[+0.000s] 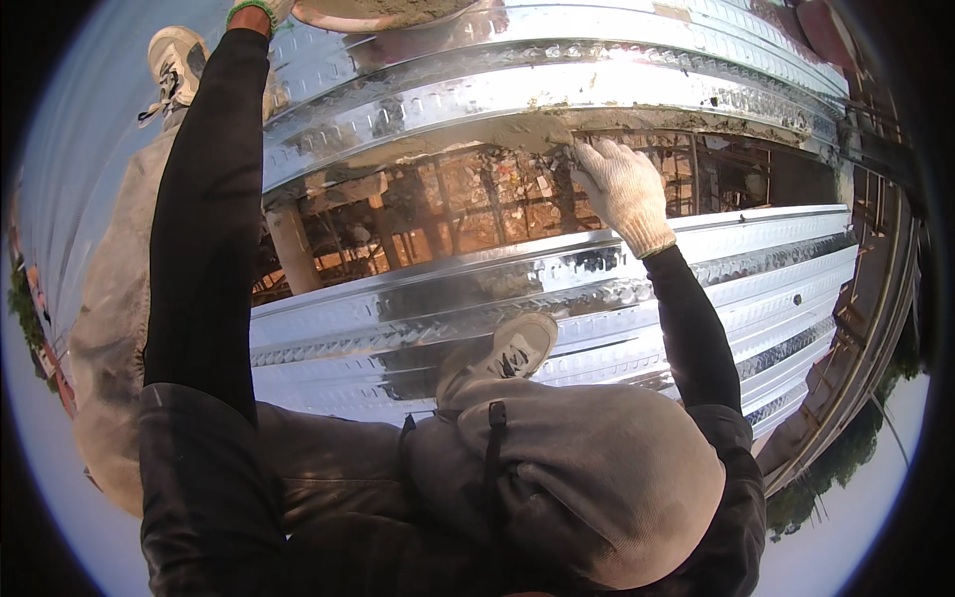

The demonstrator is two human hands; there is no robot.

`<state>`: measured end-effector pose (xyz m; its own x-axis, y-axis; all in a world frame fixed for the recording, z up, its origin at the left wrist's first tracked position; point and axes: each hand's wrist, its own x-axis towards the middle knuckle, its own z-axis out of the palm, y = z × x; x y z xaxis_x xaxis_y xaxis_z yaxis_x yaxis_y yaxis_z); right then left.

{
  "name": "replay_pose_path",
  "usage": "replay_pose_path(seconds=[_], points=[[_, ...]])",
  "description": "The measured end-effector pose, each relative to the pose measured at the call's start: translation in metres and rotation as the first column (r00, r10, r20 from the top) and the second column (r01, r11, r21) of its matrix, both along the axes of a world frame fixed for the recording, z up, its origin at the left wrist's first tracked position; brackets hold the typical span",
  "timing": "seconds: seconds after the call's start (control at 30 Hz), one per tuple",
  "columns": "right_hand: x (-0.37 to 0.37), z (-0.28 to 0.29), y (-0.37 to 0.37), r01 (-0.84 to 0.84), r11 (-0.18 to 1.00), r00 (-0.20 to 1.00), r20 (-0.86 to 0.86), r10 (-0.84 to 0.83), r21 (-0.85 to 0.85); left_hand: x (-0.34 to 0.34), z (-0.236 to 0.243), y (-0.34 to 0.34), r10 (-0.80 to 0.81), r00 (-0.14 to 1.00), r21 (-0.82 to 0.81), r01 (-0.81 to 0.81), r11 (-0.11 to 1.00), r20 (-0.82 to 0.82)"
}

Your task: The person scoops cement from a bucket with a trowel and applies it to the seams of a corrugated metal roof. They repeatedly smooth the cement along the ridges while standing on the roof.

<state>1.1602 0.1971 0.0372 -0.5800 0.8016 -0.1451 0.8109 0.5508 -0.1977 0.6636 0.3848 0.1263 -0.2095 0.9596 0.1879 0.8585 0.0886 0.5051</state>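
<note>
My right hand (625, 189), in a cream knitted glove, reaches over a long gap between ribbed metal sheets. Its fingers are curled at the far edge of the gap, against a strip of wet grey mortar (517, 131). What they hold, if anything, is hidden. My left hand (267, 8), gloved with a green cuff, is at the top edge, its fingers mostly cut off by the frame. Just right of it is a round pan (348, 20) with grey mortar in it, partly out of view.
Shiny ribbed metal decking (448, 289) lies on both sides of the gap. Through it show brown ground with debris (517, 189), poles and a post (290, 249) far below. My shoes (525, 343) stand on the decking, one on each side. Beams and railings (865, 328) run along the right.
</note>
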Motion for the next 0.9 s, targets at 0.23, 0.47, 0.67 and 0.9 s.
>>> replay_pose_path(seconds=[0.23,0.47,0.67,0.9], points=[[0.032,0.097,-0.003,0.195,0.978,0.917,-0.367,-0.156,0.071,0.056,0.01,-0.004,-0.078,0.994,0.058,0.083,0.995,-0.082],[-0.02,0.157,0.078,0.188,0.851,0.982,-0.122,-0.146,0.491,0.13,0.016,0.004,-0.266,0.949,0.079,0.282,0.956,-0.167],[-0.06,0.119,0.107,-0.105,0.864,0.993,0.102,0.063,0.492,0.155,0.012,0.01,-0.346,0.921,0.067,0.362,0.93,-0.181],[-0.062,0.158,0.109,0.065,0.99,0.945,-0.31,-0.101,-0.125,0.14,0.031,0.008,-0.313,0.936,0.053,0.324,0.944,-0.16]])
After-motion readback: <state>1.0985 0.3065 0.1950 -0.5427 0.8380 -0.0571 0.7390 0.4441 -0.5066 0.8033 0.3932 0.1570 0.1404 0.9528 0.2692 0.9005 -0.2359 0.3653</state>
